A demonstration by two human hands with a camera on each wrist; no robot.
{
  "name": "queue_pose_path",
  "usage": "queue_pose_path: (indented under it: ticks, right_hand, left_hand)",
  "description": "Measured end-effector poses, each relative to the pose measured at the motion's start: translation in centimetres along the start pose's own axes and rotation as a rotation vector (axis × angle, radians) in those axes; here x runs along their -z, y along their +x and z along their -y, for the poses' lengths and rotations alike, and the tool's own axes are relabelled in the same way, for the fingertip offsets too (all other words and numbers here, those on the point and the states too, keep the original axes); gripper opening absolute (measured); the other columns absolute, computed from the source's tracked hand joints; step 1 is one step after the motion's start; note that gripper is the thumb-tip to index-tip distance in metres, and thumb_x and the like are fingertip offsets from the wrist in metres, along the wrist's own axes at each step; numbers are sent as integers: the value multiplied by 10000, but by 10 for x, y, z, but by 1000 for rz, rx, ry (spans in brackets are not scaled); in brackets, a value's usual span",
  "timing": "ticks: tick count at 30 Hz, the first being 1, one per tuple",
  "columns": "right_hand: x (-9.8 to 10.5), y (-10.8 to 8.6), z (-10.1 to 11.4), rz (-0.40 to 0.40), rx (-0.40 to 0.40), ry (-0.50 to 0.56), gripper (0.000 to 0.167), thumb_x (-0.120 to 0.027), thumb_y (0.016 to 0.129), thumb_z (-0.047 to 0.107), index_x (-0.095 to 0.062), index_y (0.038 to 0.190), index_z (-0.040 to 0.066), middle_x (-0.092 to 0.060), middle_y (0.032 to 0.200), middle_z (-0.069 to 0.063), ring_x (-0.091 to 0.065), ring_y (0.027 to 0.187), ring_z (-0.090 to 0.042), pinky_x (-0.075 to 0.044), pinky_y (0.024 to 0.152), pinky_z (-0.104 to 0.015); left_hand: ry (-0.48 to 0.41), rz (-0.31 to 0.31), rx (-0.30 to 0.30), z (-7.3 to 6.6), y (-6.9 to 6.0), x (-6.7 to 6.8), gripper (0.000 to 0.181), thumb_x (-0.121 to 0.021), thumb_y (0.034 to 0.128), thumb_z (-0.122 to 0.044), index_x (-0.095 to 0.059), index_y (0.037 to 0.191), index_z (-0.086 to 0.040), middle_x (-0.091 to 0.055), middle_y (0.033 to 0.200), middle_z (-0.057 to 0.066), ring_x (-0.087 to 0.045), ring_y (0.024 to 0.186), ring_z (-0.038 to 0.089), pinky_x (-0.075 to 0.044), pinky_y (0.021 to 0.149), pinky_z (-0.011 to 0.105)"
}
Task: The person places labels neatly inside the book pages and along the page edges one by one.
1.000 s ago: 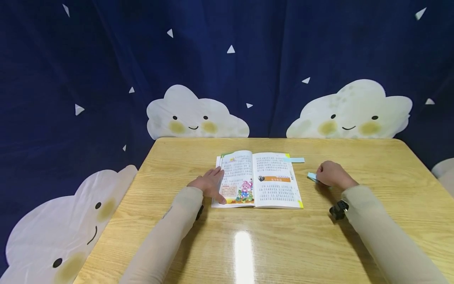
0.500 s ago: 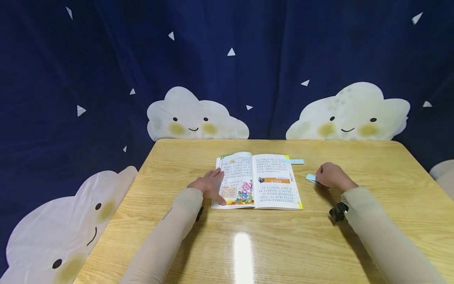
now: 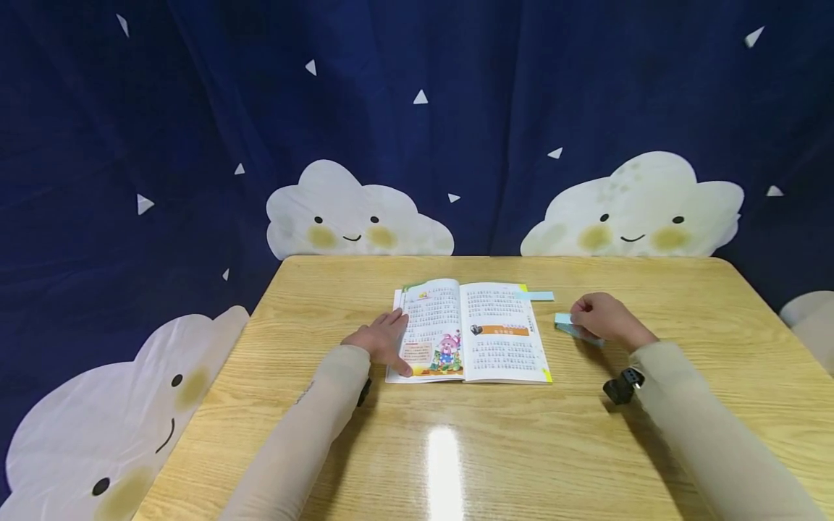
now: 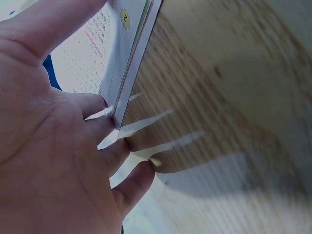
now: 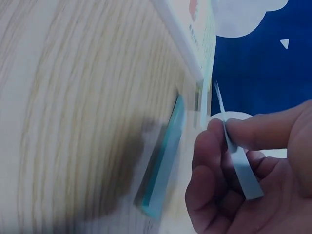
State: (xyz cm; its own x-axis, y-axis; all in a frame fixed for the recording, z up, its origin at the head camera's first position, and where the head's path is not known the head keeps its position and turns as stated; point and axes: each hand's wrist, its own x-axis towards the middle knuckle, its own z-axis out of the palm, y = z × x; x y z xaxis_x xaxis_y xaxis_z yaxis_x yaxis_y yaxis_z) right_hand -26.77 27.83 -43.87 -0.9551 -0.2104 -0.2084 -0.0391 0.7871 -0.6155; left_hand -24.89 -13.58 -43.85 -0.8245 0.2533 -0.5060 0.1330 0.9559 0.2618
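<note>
An illustrated book (image 3: 498, 356) lies open on the wooden table. My left hand (image 3: 378, 340) rests on its left page edge, fingers spread; in the left wrist view several fingers (image 4: 109, 156) reach the page edge and table. A light blue paper strip (image 3: 539, 296) sticks out from the right page near its top. Right of the book, my right hand (image 3: 606, 320) pinches another light blue paper strip (image 5: 246, 178) between thumb and fingers. Beneath that hand, apart from the held strip, a thin light blue pad of strips (image 5: 165, 158) lies on the table.
The wooden table (image 3: 365, 449) has a glare patch near its front. Behind it hangs a dark blue curtain (image 3: 489, 108) with white triangles and smiling clouds. A small black device (image 3: 623, 386) sits at my right wrist.
My right hand has lifted a strip off the pad, which now shows separately beneath it. The left hand keeps its place on the book.
</note>
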Motion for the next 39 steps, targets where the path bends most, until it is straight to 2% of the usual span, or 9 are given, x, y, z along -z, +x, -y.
queue_pose_path:
  ticks: [7,13,18,26,39]
  right_hand:
    - [-7,5,12,1,5,31,205,-505,977,146,-600,961,-35,-570,673,-49,-519,603,-157,-429,603,-284]
    - [-17,10,21,42,-12,41,207,-508,986,155,-602,989,-29,-536,709,-62,-513,668,-196,-425,615,-295]
    - [-24,15,28,60,-13,35,183,-547,963,160,-620,1003,-3,-541,706,-44,-505,666,-174,-398,601,-267]
    - [-32,21,31,41,59,1,129,-576,937,131,-631,912,17,-562,680,-49,-485,611,-141,-375,569,-257]
    - [-46,31,30,-11,4,-48,142,-575,929,140,-646,938,18,-588,842,-68,-523,777,-188,-391,663,-265]
  left_hand:
    - [-15,4,12,2,-1,-2,1158,-819,768,-486,-76,1616,-220,3,1701,-39,1,1583,239,-99,1261,563]
    - [-17,0,9,3,-1,-1,1161,-818,766,-492,-78,1616,-213,2,1702,-31,-2,1583,245,-104,1259,569]
    - [-14,2,8,3,-2,0,1150,-808,775,-498,-71,1616,-228,9,1701,-45,7,1583,234,-94,1265,555]
    - [-11,-3,10,0,-2,0,1151,-812,770,-496,-76,1615,-233,1,1700,-58,7,1583,224,-95,1268,544]
    - [-14,-11,6,1,0,-1,1157,-817,763,-498,-84,1616,-227,-2,1700,-56,3,1584,224,-102,1267,544]
